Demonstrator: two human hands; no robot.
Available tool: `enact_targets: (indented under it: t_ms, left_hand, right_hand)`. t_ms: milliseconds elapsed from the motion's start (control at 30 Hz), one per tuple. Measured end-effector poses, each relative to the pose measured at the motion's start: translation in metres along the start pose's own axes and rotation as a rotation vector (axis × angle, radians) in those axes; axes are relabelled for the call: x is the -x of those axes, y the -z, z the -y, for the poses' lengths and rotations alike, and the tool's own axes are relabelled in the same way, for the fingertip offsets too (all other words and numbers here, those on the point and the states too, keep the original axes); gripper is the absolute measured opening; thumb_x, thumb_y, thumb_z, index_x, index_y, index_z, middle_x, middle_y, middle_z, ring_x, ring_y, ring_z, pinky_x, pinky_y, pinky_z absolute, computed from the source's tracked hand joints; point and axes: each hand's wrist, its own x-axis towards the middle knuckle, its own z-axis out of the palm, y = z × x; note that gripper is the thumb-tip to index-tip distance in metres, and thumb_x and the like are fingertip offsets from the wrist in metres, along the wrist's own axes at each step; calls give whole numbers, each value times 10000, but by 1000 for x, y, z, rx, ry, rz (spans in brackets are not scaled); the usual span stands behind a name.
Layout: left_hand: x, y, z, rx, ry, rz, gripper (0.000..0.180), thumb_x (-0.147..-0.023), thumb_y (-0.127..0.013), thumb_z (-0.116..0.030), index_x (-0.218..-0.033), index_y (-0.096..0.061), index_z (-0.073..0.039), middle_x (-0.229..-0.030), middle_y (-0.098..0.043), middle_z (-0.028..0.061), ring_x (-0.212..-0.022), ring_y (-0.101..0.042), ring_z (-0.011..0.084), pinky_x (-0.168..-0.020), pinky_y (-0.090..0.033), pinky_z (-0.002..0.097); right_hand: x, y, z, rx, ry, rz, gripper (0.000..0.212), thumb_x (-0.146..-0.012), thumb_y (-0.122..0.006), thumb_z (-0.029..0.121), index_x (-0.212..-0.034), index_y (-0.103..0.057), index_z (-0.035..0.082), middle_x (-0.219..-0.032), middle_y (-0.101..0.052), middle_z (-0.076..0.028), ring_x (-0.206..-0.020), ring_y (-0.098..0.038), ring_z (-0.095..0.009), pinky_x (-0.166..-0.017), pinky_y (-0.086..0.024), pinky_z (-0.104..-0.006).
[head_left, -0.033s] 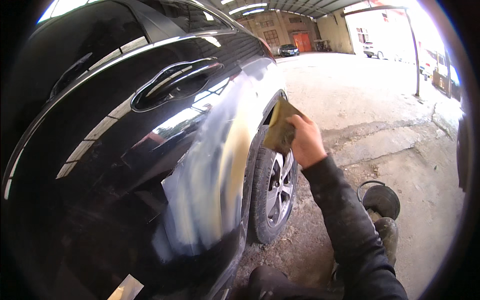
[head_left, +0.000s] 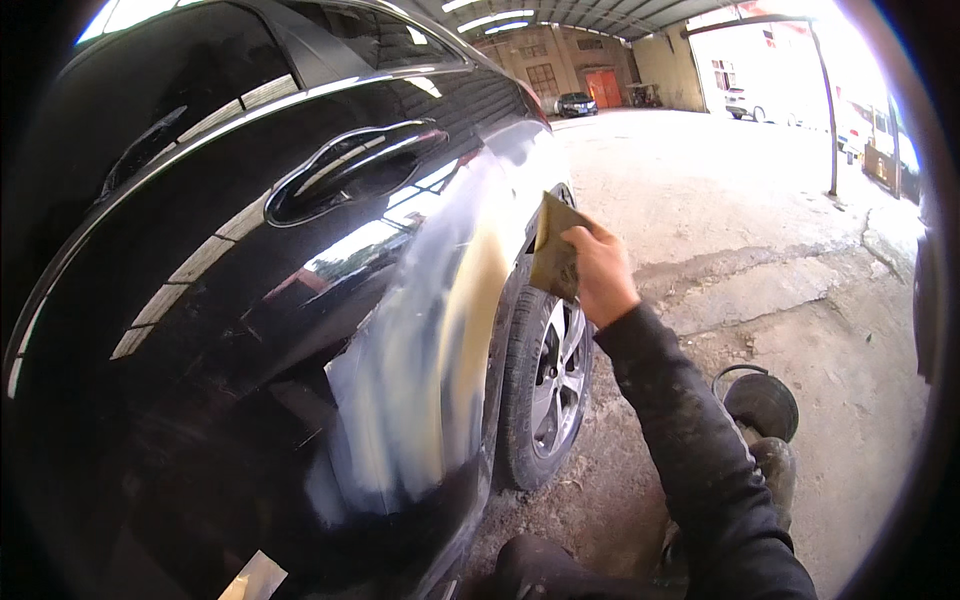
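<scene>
My right hand (head_left: 606,276) is closed on a folded yellow-brown sheet that looks like sandpaper (head_left: 554,262), the thumb lying on its face. The sheet is by the rear wheel arch of a black car (head_left: 230,330); whether it touches the edge I cannot tell. Beside it, the panel carries a dull patch of grey and cream-yellow filler (head_left: 425,370), smeared in bands. Below the sheet is the wheel (head_left: 555,385), with a black tyre and silver spokes. My left hand is out of sight. A small tan piece (head_left: 254,578) shows at the lower left.
A black bucket (head_left: 762,405) with a raised handle stands on the rough concrete floor (head_left: 700,240) to the right, close to my boot (head_left: 775,468). A door handle (head_left: 350,175) is set in the glossy panel. Farther off are a parked dark car (head_left: 577,104) and a post (head_left: 833,110).
My right hand and the folded sheet have shifted slightly left, nearer the wheel arch and the filler. The rest looks the same.
</scene>
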Motion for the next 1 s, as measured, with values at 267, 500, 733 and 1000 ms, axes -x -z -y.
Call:
enact_targets:
  t_ms: [267,500,733,1000]
  left_hand:
    - [3,8,-3,-103,36,7,452,-1071,-560,-107,-1464,-518,112,-1484,-585,282,-1306,-634,348,-1153,-483,433]
    - [-6,-8,0,-143,-5,111,530,-1098,-515,-175,-1514,-438,145,-1526,-540,297,-1334,-610,367,-1168,-462,417]
    - [-7,-11,-3,-150,-43,213,548,-1115,-487,-184,-1540,-401,150,-1533,-531,297,-1338,-607,351,-1152,-464,411]
    - [8,16,-9,-185,-16,169,533,-1122,-486,-197,-1526,-425,145,-1543,-530,283,-1335,-611,347,-1135,-472,405]
  right_hand:
    - [-57,-34,-36,196,103,39,399,-973,-534,52,-1310,-730,-32,-939,-763,-60,-704,-630,-102,-658,-519,-281]
    - [-65,-41,-38,307,163,-15,393,-969,-538,64,-1295,-748,-6,-858,-745,-67,-652,-607,-89,-628,-512,-292]
    - [-72,-47,-47,310,159,-54,385,-983,-559,93,-1311,-751,32,-841,-749,-99,-660,-628,-102,-650,-528,-302]
    - [-73,-55,-50,522,181,-143,394,-982,-575,152,-1333,-744,96,-1050,-789,-203,-916,-761,-250,-862,-573,-369]
